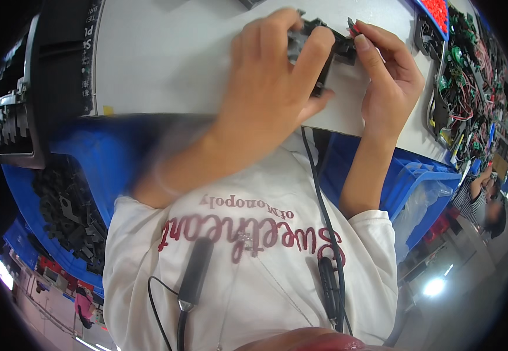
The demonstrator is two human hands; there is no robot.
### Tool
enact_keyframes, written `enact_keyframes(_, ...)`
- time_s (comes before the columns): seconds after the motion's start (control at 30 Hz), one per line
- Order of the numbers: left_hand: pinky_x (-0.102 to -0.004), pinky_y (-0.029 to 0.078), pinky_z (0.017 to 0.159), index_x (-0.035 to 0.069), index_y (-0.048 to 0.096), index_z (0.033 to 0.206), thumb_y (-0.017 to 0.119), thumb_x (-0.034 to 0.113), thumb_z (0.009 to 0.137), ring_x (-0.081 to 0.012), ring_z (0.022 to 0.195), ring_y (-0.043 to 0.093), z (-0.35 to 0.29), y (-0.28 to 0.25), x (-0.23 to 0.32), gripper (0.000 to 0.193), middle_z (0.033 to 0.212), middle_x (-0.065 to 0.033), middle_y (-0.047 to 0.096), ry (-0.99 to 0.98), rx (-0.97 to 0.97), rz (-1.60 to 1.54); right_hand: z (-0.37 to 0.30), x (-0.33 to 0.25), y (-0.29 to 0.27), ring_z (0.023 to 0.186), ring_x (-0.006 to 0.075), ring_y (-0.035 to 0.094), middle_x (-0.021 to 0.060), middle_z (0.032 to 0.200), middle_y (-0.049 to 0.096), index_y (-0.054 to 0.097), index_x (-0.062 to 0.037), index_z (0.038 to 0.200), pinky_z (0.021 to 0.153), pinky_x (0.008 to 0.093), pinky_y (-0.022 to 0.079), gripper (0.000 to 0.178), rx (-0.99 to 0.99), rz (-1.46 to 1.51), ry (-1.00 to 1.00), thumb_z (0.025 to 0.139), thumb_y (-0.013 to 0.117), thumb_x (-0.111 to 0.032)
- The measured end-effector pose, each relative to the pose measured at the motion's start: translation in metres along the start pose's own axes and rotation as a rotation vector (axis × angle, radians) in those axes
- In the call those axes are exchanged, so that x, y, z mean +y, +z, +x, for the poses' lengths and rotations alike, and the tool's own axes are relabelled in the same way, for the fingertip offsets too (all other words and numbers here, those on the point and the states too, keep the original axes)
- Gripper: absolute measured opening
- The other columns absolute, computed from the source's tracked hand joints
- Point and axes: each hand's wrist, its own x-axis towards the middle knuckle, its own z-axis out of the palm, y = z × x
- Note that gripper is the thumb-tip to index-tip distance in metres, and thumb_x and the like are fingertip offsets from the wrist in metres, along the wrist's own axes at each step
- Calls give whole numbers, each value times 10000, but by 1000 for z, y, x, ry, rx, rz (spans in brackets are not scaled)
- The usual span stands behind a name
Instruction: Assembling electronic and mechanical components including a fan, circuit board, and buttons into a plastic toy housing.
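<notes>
Over the white tabletop (154, 52), my left hand (271, 70) is wrapped round a black plastic housing (322, 73). Much of that part is hidden behind my fingers, and the hand is a little blurred. Close on its right, my right hand (391, 73) pinches a small part (353, 27), dark with a red bit, between thumb and forefinger. This small part is held above the right end of the housing; whether the two touch I cannot tell.
A heap of wired green boards (470, 88) lies at the right, below a blue-edged bin of red pieces (435, 11). A blue crate of black parts (67, 210) stands at the lower left, another blue crate (417, 181) at the lower right. A black cable (318, 193) hangs before my shirt.
</notes>
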Motion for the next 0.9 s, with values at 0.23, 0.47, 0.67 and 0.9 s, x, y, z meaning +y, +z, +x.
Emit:
enact_keyframes(0.23, -335, 433, 959, -11, 388, 1252, 838, 101, 641, -243, 1175, 451, 14, -36, -16, 767, 1210, -220, 445, -71, -10, -604, -18, -14, -4, 864, 158, 649, 120, 961, 676, 641, 80, 1000, 779, 243, 510, 201, -4, 253, 24, 800, 663, 76)
enact_keyframes(0.47, -377, 441, 1023, -78, 258, 1345, 918, 130, 512, -276, 1155, 527, 28, -45, 15, 1082, 1214, -219, 474, -680, 315, -1329, -24, -15, 4, 897, 251, 646, 207, 1018, 634, 620, 97, 1014, 806, 323, 545, 207, -145, 101, -210, 808, 634, 98)
enact_keyframes(0.67, -500, 510, 933, 10, 210, 1400, 764, 499, 706, -352, 1108, 557, 27, -39, 22, 1014, 1162, -167, 484, -626, 316, -1309, -27, -33, 11, 860, 254, 652, 211, 973, 646, 634, 99, 962, 784, 323, 552, 204, -167, -152, -283, 763, 659, 140)
enact_keyframes(0.9, -529, 499, 898, 38, 343, 1325, 737, 290, 581, -303, 962, 584, 33, -45, 31, 879, 1005, -112, 470, -749, 350, -1404, -31, -33, 24, 728, 219, 666, 169, 839, 674, 669, 72, 850, 666, 266, 547, 193, -189, -551, -574, 670, 711, 129)
